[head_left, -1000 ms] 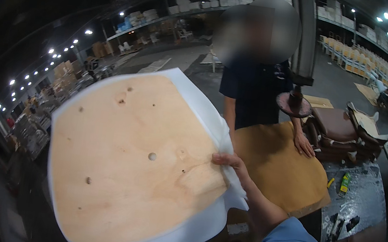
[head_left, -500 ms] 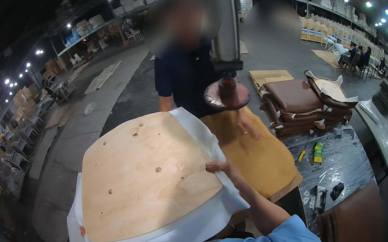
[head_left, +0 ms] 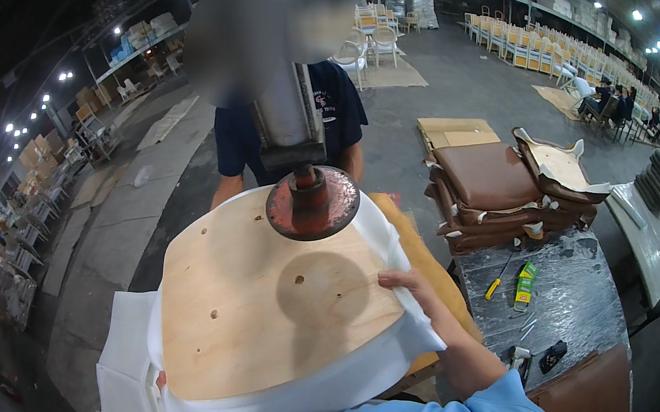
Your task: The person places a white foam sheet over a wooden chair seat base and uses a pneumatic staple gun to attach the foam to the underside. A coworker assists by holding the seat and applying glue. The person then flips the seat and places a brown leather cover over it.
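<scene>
A plywood seat panel (head_left: 248, 320) with several drilled holes lies tilted in front of me, wood side up. White padding fabric (head_left: 341, 378) wraps beneath it and sticks out along its edges. My right hand (head_left: 407, 284) grips the panel's right edge with the fabric, thumb on top. At the lower left edge only a fingertip of my left hand (head_left: 161, 380) shows, pressed on the rim; its other fingers are hidden underneath. Directly over the panel's far part hangs a round red press disc (head_left: 313, 204) on a metal column, casting a shadow on the wood.
Opposite me a person in a dark shirt (head_left: 339, 103) stands at the panel's far edge. A tan board (head_left: 395, 215) lies under the panel's right side. To the right, a plastic-covered table (head_left: 488, 269) bears stacked brown seats (head_left: 488, 177), a yellow screwdriver (head_left: 492, 288) and a green box (head_left: 524, 286).
The panel and my hands have moved forward beneath the press disc, covering more of the tan board. The person opposite has drawn a hand off that board toward the panel. My view has shifted.
</scene>
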